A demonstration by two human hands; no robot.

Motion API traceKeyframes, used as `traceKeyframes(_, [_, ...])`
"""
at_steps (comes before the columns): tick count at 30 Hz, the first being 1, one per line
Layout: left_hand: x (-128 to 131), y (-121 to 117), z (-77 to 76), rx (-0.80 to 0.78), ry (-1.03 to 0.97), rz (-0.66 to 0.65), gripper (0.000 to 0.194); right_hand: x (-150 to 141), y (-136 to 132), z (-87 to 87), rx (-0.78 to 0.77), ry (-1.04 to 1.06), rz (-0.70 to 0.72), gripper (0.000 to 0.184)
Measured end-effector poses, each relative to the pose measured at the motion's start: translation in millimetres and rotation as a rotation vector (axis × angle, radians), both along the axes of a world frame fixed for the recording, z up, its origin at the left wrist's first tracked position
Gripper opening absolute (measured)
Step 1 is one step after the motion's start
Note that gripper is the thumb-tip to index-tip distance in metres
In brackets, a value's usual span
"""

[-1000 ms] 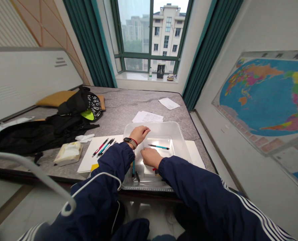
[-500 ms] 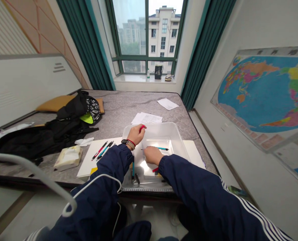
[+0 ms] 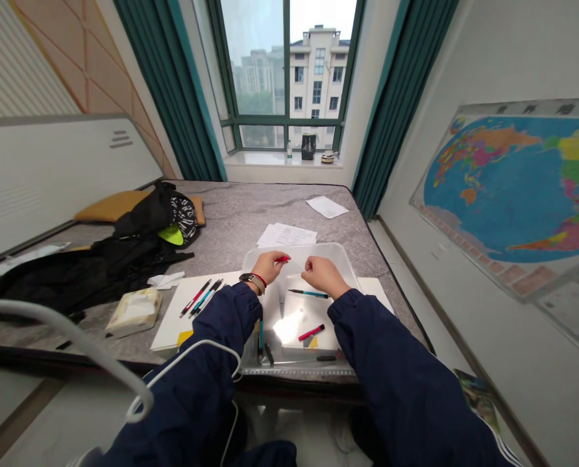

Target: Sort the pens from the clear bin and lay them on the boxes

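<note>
Red plastic pokes out from the curled fingers of the left hand (image 3: 270, 267): what looks like a slim red pen (image 3: 283, 259), its end aimed toward 2 o'clock and the rest of its length hidden inside the closed grip. The right hand (image 3: 323, 274) hangs just beside it, over the far part of a clear plastic tub (image 3: 344, 254), with thumb and fingers drawn together. A pale sliver near its fingertips may be something held or only glare; I cannot tell which.

From the right hand, a teal-and-black mechanical pencil (image 3: 309, 293) lies at about 6 o'clock on the tub floor, just below the knuckles. Its long axis runs almost side to side, and the right hand is the nearer of the two. A red pencil (image 3: 311, 333) lies slanted farther off, toward 5 o'clock. By the near wall, a teal pen (image 3: 260, 337) stands tilted, partly behind the left sleeve (image 3: 221, 318), just beside a black pen (image 3: 269, 353). Glare on the tub floor and clear walls blurs the edges, so what rests against what is hard to make out.
</note>
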State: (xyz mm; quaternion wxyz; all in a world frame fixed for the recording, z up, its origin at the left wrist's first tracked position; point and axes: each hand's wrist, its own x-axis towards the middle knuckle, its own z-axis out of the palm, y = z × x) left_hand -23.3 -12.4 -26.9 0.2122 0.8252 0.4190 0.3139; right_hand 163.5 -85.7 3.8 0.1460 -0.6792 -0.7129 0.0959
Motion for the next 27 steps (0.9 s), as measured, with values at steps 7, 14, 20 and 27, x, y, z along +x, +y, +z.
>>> traceKeyframes(7, [2.2, 4.0, 0.2, -0.034, 0.084, -0.019, 0.021, 8.5, 4.8, -0.8, 0.029, 0.075, 0.047, 0.012])
traceKeyframes(14, [4.8, 6.4, -7.0, -0.065, 0.201, -0.060, 0.025, 7.0, 8.6, -5.9, -0.012, 0.043, 0.088, 0.014])
traceKeyframes(20, [6.6, 6.0, -13.5, -0.078, 0.274, -0.120, 0.027, 9.2, 12.7, -9.9, 0.015, 0.068, 0.146, 0.014])
traceKeyframes(27, [10.1, 0.0, -13.4, -0.195, 0.230, -0.198, 0.033, 9.4, 22.7, -12.2, 0.168, 0.276, 0.219, 0.010])
